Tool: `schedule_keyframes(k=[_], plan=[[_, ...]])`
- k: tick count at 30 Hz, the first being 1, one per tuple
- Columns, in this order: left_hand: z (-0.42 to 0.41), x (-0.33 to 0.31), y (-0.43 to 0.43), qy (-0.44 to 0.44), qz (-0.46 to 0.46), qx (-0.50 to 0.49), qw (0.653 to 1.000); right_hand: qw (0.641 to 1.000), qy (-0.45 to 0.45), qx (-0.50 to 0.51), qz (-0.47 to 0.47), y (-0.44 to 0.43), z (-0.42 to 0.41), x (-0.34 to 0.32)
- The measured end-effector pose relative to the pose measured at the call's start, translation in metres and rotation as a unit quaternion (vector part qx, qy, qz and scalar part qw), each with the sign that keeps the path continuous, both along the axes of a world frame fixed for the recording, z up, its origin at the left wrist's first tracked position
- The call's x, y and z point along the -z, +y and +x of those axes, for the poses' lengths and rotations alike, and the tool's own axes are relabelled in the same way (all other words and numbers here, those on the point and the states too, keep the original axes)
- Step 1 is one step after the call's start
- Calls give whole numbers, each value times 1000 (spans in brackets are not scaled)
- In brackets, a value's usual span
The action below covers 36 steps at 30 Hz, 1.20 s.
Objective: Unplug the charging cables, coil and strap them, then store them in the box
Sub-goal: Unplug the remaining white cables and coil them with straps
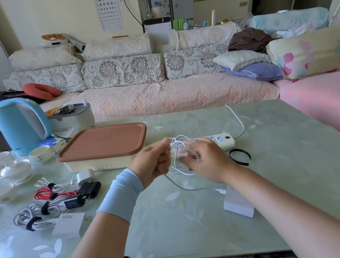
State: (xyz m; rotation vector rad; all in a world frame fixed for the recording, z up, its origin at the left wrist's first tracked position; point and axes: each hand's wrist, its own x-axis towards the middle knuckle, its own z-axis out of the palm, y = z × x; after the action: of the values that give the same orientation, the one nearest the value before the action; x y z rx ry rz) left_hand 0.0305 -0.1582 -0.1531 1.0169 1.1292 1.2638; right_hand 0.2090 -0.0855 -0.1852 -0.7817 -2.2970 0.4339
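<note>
Box (103, 146) left of power strip (219, 141)

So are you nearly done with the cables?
About halfway. Done: several strapped bundles lie left on the table. In hand: the left hand and right hand hold a half-coiled white cable; a loose strap lies beside them. Left: strapping it and storing everything, since the box has its lid on.
</note>
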Motion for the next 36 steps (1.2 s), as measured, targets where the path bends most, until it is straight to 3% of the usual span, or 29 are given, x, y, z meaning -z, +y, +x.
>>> schedule_keyframes(k=[2,4,6,8,11,14,16,19,21,23,25,27,30,32,35,36], plan=[[-8,-2,0,-44,11,-57,997,999,35,1,-36,0,4,-2],[-10,0,0,-38,4,-115,993,999,40,23,9,4,8,-4],[-11,2,0,-44,-1,-179,983,998,-19,54,32,6,10,-11],[-17,4,1,-43,-5,-235,971,989,-111,100,-4,8,16,-17],[-26,9,3,21,-22,-306,951,974,-179,138,-9,5,22,-17],[-30,13,5,49,-43,-370,927,984,-158,84,-21,-1,18,-15],[-38,16,7,93,-81,-388,913,988,-112,58,-90,-3,18,-15],[-47,24,6,301,-133,-347,878,986,-106,56,-113,-10,17,-19],[-42,27,5,460,-113,-317,822,986,-129,51,-95,-15,14,-19],[-30,23,4,536,18,-310,785,985,-138,44,-92,-20,9,-16],[-14,8,1,553,209,-282,756,984,-144,43,-97,-24,3,-15],[0,-1,1,569,287,-192,746,982,-151,45,-107,-27,-2,-14],[15,0,-2,577,212,-116,780,980,-149,70,-113,-29,-6,-11],[19,1,-2,645,168,-114,737,980,-145,99,-99,-28,-6,-11],[11,4,-2,768,55,-108,628,978,-155,129,-55,-26,-4,-13],[8,6,-2,779,36,-98,618,980,-143,126,-64,-25,-3,-14]])
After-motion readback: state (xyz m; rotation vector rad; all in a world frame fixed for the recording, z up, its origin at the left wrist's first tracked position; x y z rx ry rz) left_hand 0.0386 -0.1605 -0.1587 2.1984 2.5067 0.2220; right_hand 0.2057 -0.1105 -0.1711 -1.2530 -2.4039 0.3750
